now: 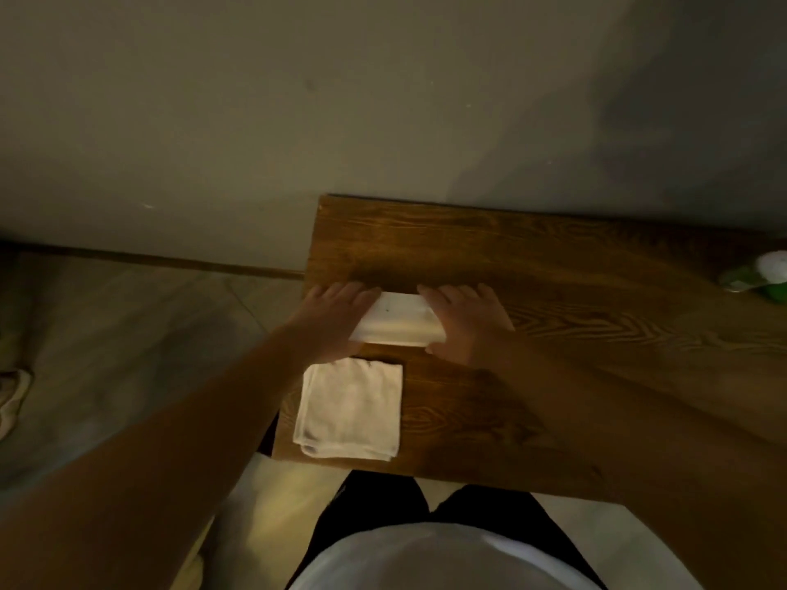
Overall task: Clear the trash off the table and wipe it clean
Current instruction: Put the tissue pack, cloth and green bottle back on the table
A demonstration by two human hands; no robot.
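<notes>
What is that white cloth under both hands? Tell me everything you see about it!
The white cloth looks like soft fabric, folded into a long, narrow strip. It lies flat on the brown wooden table, near the table's left end. The left hand rests on its left end and the right hand on its right end, fingers stretched out flat, so only the middle shows. A tiny dark speck marks its top. A second folded white cloth lies just in front, apart from it.

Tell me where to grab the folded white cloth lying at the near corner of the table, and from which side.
Take the folded white cloth by its near left corner, coming from the table's left edge. It lies flat, so a top pinch would probably lift only the upper layer; that corner appears to reach the table edge, letting fingers slip under all layers. Both hands, left and right, are now on the other cloth.
</notes>
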